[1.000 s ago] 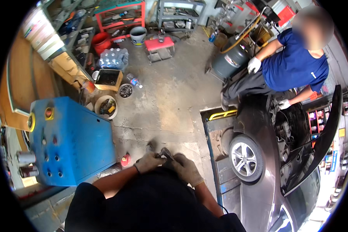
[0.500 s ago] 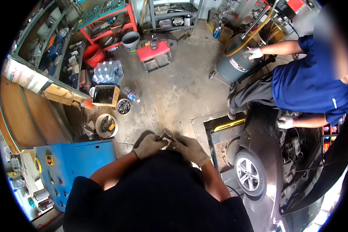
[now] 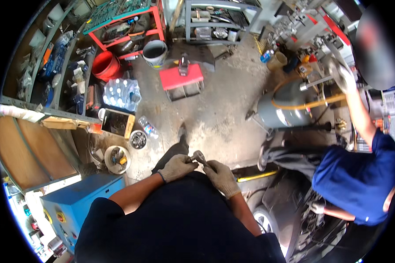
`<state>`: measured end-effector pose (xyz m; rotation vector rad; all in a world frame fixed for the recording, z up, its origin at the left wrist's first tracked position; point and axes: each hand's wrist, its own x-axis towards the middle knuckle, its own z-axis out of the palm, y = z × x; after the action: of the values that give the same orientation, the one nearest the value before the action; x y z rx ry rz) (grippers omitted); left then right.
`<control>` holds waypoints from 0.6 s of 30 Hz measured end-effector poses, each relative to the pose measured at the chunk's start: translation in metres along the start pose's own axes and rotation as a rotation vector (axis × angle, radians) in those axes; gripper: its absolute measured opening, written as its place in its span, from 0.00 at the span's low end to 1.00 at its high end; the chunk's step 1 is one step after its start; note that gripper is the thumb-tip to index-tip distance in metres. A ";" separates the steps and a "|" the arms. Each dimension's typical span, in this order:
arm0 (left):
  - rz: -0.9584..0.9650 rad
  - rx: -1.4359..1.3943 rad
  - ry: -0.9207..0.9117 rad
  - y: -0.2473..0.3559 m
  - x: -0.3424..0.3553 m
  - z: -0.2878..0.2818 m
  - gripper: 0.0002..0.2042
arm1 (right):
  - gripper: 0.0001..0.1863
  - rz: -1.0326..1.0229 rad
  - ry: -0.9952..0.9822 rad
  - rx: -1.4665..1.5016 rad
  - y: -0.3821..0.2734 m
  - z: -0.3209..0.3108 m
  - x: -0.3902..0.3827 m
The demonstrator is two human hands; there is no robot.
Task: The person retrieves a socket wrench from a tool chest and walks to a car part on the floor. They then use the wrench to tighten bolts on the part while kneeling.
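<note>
In front of my waist, my right hand (image 3: 221, 176), in a pale knit work glove, is closed round the handle of a metal ratchet wrench (image 3: 199, 155). The round head of the wrench points up and away from me. My left hand (image 3: 178, 168), gloved alike, has its fingers pinched together right beside that head. A small dark metal piece shows at those fingertips, too small to name. My dark trouser leg and shoe (image 3: 182, 132) reach forward below the hands.
At right, a co-worker in a blue shirt (image 3: 357, 177) leans over a dark car (image 3: 289, 197) with its bonnet raised. A grey drum (image 3: 278, 107) stands beyond. Ahead sits a red-topped stool (image 3: 182, 76); buckets, bottles and a blue cabinet (image 3: 87, 193) are at left.
My view has shifted, and my foot now shows ahead. The wrench head stands out more clearly between my hands. The co-worker's far arm has lifted from near the drum toward the equipment behind.
</note>
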<state>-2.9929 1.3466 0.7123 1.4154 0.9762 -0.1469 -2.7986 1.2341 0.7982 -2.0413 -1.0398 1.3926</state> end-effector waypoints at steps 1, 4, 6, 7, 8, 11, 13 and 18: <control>0.013 0.043 -0.018 0.018 0.012 -0.019 0.15 | 0.21 -0.002 0.005 0.044 -0.008 -0.006 0.016; -0.033 0.127 -0.078 0.074 0.060 -0.070 0.17 | 0.20 -0.006 0.036 0.101 -0.034 -0.038 0.069; 0.089 0.078 -0.014 0.092 0.085 -0.088 0.19 | 0.21 -0.058 0.104 0.144 -0.041 -0.051 0.102; 0.105 0.155 -0.032 0.111 0.099 -0.098 0.21 | 0.21 -0.067 0.090 0.137 -0.041 -0.064 0.116; 0.111 0.231 -0.051 0.128 0.111 -0.105 0.23 | 0.20 -0.031 0.063 0.189 -0.045 -0.078 0.129; 0.149 0.255 -0.087 0.171 0.149 -0.118 0.24 | 0.18 0.045 -0.018 0.227 -0.055 -0.120 0.171; 0.103 0.237 -0.156 0.202 0.172 -0.124 0.25 | 0.17 -0.043 -0.024 0.095 -0.064 -0.149 0.200; 0.030 0.246 -0.052 0.260 0.225 -0.118 0.23 | 0.17 -0.118 0.037 -0.110 -0.065 -0.222 0.249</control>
<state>-2.7479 1.6061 0.7820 1.6418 0.9163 -0.2874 -2.5646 1.4807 0.7864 -2.0380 -1.2245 1.2592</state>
